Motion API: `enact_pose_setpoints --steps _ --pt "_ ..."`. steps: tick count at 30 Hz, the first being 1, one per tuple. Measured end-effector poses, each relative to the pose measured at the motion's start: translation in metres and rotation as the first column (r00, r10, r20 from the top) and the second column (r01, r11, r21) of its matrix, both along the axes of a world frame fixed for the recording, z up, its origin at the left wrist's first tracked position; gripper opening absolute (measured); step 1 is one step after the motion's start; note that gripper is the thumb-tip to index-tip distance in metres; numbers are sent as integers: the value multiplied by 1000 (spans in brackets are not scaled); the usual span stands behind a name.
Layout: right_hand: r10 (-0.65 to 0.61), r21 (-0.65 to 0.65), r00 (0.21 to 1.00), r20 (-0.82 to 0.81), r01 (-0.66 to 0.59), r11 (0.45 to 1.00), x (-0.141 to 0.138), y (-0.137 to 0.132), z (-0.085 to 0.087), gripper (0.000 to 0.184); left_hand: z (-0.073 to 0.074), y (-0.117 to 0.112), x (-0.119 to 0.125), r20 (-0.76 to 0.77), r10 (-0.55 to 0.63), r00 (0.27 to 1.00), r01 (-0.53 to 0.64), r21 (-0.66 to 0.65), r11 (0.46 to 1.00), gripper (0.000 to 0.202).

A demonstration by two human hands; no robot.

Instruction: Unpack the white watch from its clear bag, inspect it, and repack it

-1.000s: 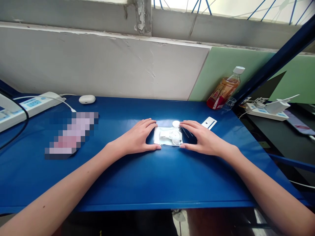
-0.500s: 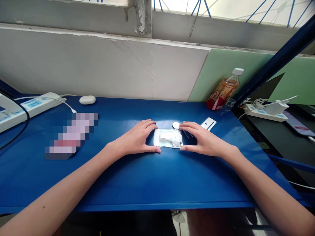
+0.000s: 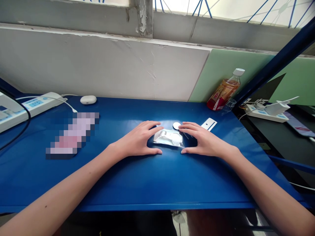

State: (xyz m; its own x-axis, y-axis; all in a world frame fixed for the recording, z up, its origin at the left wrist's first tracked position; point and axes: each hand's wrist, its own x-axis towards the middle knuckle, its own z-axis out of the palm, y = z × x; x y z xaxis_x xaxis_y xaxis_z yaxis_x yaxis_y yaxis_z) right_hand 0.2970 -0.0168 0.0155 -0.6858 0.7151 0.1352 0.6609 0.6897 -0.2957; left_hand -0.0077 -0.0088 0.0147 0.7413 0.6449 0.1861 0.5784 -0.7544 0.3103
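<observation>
A small clear plastic packet (image 3: 169, 138) with something white inside rests on the blue tabletop between my hands. My left hand (image 3: 141, 139) curves around its left end, thumb and fingers apart; the index fingertip reaches the packet's upper left edge, and I cannot tell whether it touches. My right hand (image 3: 200, 137) arches at the packet's other end, thumb held apart from the fingers. Close to the right fingertips lies a small white disc (image 3: 176, 126). Beyond that hand is a flat white slotted piece (image 3: 209, 124); thin pale pieces between them are partly hidden.
A tilted drink bottle (image 3: 223, 90) leans at the back right. At the left are a white power strip (image 3: 36, 104), a white earbud case (image 3: 88, 99) and a blurred-out object (image 3: 73, 136) by a cable. Another power strip (image 3: 268, 113) sits beyond the blue post (image 3: 278, 67).
The packet has tilted a little, its right end lower now. My left index finger has shifted right over its top edge, and both thumbs sit slightly lower, away from its near edge.
</observation>
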Motion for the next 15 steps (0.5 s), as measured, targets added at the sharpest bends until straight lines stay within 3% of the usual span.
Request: enact_pose_setpoints --steps 5,11,15 --pt "17 58 999 -50 -14 998 -1 0 -3 70 -3 0 2 42 -49 998 47 50 998 44" --pt "173 245 968 -181 -126 961 -4 -3 -2 34 -2 0 4 98 -82 992 68 133 989 37" --pt "214 314 920 -329 -108 943 -11 -6 0 26 1 -3 6 203 -118 972 87 153 984 33"
